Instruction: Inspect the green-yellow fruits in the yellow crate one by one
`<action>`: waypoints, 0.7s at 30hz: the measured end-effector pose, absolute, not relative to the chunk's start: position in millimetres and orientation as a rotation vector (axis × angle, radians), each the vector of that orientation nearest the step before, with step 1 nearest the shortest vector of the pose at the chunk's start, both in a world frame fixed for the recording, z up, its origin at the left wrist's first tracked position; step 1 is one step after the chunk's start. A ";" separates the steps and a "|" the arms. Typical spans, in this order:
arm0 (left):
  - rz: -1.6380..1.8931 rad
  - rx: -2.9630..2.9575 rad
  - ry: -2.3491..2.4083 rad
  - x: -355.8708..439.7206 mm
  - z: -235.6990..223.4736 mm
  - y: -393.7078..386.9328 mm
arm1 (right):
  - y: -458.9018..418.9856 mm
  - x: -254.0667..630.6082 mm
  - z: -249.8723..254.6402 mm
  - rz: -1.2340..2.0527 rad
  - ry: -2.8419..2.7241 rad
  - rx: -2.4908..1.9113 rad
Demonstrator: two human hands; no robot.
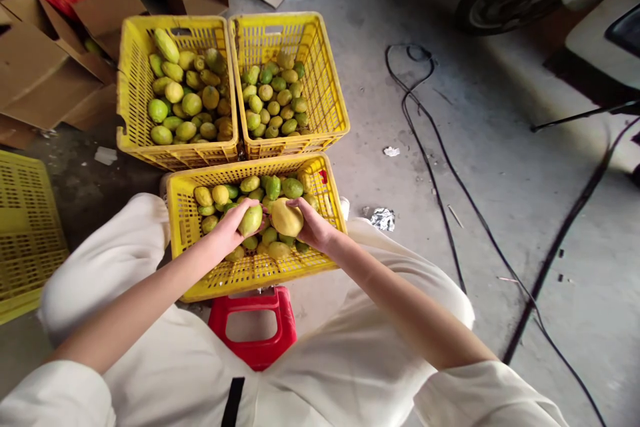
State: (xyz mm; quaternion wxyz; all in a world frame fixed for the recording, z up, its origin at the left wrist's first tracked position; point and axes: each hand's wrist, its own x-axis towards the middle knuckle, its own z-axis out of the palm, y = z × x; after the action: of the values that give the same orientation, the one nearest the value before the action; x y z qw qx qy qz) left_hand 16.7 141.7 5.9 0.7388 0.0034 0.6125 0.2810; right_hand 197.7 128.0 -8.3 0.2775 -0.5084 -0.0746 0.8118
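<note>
My left hand (236, 227) is wrapped round a greenish-yellow lemon (251, 221). Close beside it, my right hand (314, 223) grips a larger, paler yellow lemon (287, 217) with the thumb on top. Both hands are over the near yellow plastic crate (220, 285), which stands between my knees. In that crate lie several green and yellow lemons (279, 250), partly hidden by my hands and the held fruit.
Beyond are two more yellow crates, a left one (125, 80) and a right one (327, 80), both holding lemons. A red stool (287, 320) shows below me. Cardboard boxes (40, 73) lie at left. Black cables (430, 120) cross the floor at right, near a vehicle wheel (515, 0).
</note>
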 end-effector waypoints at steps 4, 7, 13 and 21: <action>0.607 0.025 1.366 15.4 0.8 142.4 | 130.0 199.0 -5.7 2.191 -0.197 -1.386; 0.591 -0.012 1.322 17.2 2.7 143.0 | 129.6 197.3 -1.0 2.198 -0.277 -1.292; 0.608 -0.127 1.267 19.4 11.1 145.6 | 127.7 196.6 0.6 2.174 -0.335 -1.276; 0.582 -0.038 1.338 16.4 7.1 145.5 | 130.7 197.4 -4.6 2.192 -0.297 -1.347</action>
State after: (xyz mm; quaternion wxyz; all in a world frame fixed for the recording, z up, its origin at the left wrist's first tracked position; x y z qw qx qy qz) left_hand 16.4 145.5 7.1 0.7453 -0.0172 0.6111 0.2661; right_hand 197.4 130.7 -4.6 0.2726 -0.5004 -0.1105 0.8143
